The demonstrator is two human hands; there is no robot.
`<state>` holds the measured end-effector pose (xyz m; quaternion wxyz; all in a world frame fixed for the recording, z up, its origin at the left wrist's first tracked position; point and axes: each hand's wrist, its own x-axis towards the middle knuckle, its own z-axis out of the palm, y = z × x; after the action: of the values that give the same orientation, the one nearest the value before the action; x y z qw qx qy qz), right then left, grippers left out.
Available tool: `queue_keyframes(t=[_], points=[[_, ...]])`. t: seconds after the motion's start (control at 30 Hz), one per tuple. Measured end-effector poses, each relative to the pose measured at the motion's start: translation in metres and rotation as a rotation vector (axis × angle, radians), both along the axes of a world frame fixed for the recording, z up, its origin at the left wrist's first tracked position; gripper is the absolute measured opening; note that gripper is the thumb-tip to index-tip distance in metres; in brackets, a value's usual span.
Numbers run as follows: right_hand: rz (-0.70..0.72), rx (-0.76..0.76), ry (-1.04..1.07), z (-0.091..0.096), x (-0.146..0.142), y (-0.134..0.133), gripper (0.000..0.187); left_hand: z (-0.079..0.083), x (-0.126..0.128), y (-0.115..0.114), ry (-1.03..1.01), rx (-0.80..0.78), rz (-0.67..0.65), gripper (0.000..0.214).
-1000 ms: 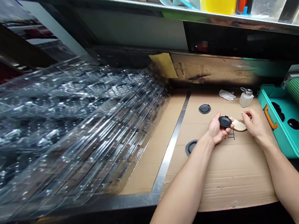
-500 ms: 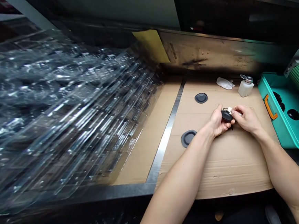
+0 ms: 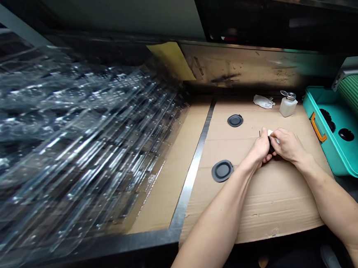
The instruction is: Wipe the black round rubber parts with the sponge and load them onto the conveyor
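Above the cardboard sheet (image 3: 265, 201), my left hand (image 3: 261, 145) is closed around a small black part (image 3: 271, 144), most of which the fingers hide. My right hand (image 3: 286, 143) pinches a piece of white cloth or tissue (image 3: 270, 132) against that part. Two dark grey, rounded flat pieces with a recessed middle lie on the cardboard: one grey piece (image 3: 235, 120) further back, another grey piece (image 3: 222, 170) beside my left forearm.
Stacked clear plastic trays (image 3: 99, 148) fill the left side. At the back stand a white pump bottle (image 3: 288, 104) and a crumpled white wipe (image 3: 263, 101). A teal bin (image 3: 335, 154) with an orange handle holds black round parts at right, near a green perforated surface (image 3: 357, 95).
My hands have drawn closer together over the black part, which is now more covered. The whole view has shifted slightly, and the near grey piece shows more fully.
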<state>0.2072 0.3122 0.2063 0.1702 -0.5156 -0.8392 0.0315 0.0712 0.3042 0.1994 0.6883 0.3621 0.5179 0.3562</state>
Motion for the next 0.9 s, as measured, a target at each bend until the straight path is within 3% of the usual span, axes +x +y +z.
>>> queue_keyframes(t=[0.67,0.9], points=[[-0.061,-0.1,-0.046,0.025,-0.008,-0.006,0.026,-0.025,0.004,0.002,0.201,0.146,-0.091,0.083],[-0.155,-0.177,-0.067,0.021,0.007,-0.005,0.022,-0.009,0.002,-0.001,0.09,0.004,-0.047,0.08]])
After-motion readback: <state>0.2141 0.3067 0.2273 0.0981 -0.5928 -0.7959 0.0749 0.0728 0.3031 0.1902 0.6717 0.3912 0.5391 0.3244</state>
